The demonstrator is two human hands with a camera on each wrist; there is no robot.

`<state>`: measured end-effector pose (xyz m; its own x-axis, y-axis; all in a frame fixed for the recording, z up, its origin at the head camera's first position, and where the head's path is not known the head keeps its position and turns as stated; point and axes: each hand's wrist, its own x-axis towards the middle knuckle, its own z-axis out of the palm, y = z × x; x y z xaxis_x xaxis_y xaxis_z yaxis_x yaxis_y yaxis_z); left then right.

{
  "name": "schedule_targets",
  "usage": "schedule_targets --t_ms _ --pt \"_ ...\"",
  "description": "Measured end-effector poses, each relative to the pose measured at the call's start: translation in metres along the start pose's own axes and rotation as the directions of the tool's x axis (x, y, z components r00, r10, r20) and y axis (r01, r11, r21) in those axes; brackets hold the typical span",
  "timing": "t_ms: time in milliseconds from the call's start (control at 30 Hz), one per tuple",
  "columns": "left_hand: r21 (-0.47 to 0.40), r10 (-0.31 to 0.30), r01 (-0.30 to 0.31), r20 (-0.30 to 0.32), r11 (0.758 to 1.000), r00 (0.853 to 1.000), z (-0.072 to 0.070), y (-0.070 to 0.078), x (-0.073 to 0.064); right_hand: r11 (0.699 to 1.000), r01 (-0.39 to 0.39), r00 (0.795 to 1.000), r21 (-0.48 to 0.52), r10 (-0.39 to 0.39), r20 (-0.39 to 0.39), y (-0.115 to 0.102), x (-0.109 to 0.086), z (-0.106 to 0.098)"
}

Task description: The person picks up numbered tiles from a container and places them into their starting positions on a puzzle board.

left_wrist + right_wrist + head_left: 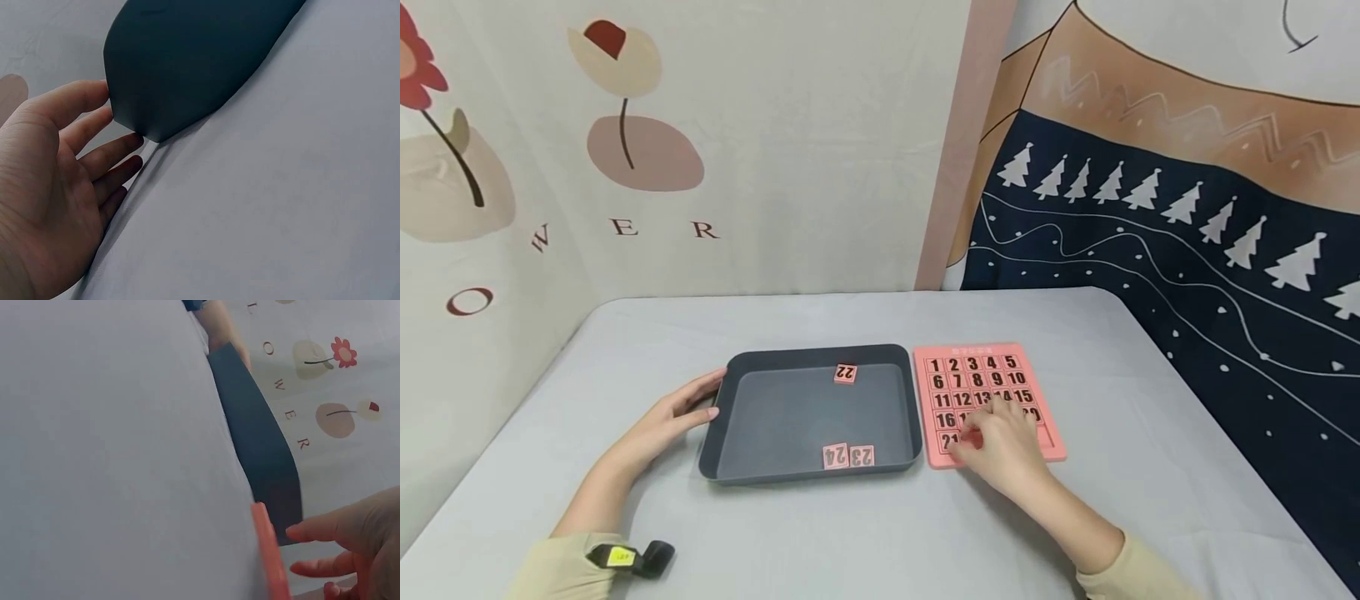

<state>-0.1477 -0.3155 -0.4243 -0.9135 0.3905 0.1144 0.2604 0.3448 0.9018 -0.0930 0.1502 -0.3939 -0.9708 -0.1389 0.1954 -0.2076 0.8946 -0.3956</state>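
A dark grey tray (775, 477) lies on the table. My left hand (662, 425) rests against its left end, thumb and fingers extended; in the left wrist view the fingertips of that hand (56, 169) touch the tray's outer wall (181, 62). Right of the tray lies a pink number board (1052, 450), filled with numbered tiles from 1 onward. My right hand (1003, 442) is over its lower part, bent fingers near the tile 21 (949, 442). In the right wrist view the thumb and fingers of that hand (369, 544) stand apart, no tile visible between them.
Inside the tray, tile 22 (846, 373) lies near the far wall. Tiles 24 (835, 456) and 23 (862, 456) lie side by side near the front wall. A white cloth covers the table (880, 542); printed fabric (820, 150) hangs behind it.
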Motion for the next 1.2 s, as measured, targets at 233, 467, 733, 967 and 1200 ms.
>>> schedule_targets --t_ms 233,467,733,967,1200 --pt "0.018 -0.011 0.011 -0.006 1.000 1.000 0.000 -0.002 0.001 0.992 0.117 0.993 0.040 -0.116 -0.029 -0.002 0.012 -0.010" --pt "0.028 -0.017 0.017 -0.009 0.999 1.000 0.000 -0.002 0.002 0.962 0.258 0.966 0.086 -0.255 -0.042 -0.008 0.027 -0.010" --pt "0.047 -0.048 0.049 -0.013 0.998 0.999 0.000 -0.002 0.001 0.880 0.463 0.883 0.101 -0.468 0.032 -0.020 0.048 -0.006" --pt "0.031 -0.045 0.045 -0.010 0.999 0.999 0.000 -0.003 0.001 0.808 0.566 0.801 0.162 -0.586 0.121 -0.029 0.066 0.003" --pt "0.037 -0.045 0.046 -0.012 0.998 0.999 0.001 -0.002 0.000 0.766 0.629 0.748 0.130 -0.643 0.165 -0.038 0.083 0.014"
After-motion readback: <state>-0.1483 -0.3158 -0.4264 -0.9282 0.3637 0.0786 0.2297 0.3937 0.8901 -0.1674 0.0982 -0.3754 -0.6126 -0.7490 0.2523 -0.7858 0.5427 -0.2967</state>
